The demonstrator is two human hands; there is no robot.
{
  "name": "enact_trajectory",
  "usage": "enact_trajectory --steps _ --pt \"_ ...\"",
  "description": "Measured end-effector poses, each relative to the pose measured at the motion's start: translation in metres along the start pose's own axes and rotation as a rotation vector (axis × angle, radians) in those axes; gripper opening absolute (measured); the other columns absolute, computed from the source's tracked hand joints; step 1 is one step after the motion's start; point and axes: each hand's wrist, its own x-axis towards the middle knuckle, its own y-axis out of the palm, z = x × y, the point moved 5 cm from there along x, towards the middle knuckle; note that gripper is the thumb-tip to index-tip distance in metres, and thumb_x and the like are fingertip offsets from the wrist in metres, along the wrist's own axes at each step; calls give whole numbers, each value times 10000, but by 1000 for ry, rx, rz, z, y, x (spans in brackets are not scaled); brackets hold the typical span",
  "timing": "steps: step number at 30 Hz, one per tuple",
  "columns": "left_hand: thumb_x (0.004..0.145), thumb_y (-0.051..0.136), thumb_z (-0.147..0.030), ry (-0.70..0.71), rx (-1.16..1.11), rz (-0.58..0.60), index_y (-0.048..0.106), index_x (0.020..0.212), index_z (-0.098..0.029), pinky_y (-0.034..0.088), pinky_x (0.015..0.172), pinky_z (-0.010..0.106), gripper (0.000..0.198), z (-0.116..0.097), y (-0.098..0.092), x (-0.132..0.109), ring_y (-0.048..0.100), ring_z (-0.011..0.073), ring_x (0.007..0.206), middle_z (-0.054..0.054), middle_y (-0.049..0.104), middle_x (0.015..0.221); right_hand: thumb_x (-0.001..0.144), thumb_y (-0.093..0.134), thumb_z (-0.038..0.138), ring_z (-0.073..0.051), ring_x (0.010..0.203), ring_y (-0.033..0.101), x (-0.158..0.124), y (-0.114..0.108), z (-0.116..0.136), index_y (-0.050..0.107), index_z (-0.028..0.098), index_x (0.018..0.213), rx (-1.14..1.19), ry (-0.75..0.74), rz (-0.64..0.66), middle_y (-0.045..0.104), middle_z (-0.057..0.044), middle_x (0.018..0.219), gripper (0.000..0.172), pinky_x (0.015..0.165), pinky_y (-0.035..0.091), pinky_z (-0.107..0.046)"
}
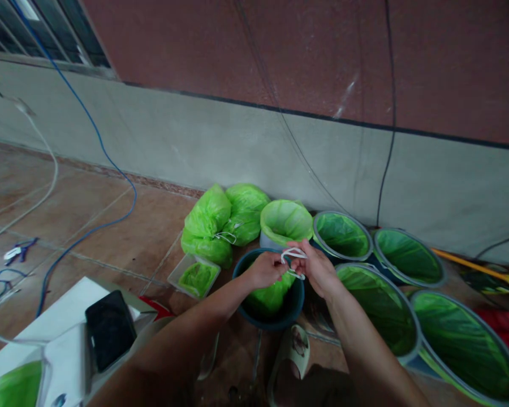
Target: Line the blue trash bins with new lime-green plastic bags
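Closing a green bag (269,297) inside a dark bucket (294,310).
Pinching the white drawstring (294,254) in left hand (266,270) and right hand (316,267); likely best to pull both ends evenly.

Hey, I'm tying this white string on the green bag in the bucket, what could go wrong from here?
1. The white string looks thin and is only pinched between your left hand and right hand. It may slip or knot loosely, letting the green bag reopen.
2. Pulling hard might tear the bag or tip the bucket.
3. The lined bucket sits close to your right arm, so an elbow might knock it.
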Motion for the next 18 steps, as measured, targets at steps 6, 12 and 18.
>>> enact_trajectory --steps 6,12,18 --pt "840 501 -275 17 -10 -33 584 727 -142 449 538 216 193 -4 0 -1 520 99 521 -9 561 620 886 567 416 -82 483 564 -3 4 -12 665 149 970 2 140 23 689 -53 786 297 367 342 -158" --pt "855 544 -345 31 -75 -62 647 828 -126 450 518 203 244 -5 -3 -2 505 80 499 -12 572 629 916 528 431 -91 497 587 -2 6 -19 678 141 906 -108 165 70 652 -40 675 327 477 477 -186" --pt "846 553 -246 -26 -156 -113 618 751 -133 444 510 203 161 -2 -4 -1 492 73 465 -37 543 560 937 475 473 -97 491 582 2 0 -19 637 143 854 -166 202 14 625 -32 649 377 485 495 -203"
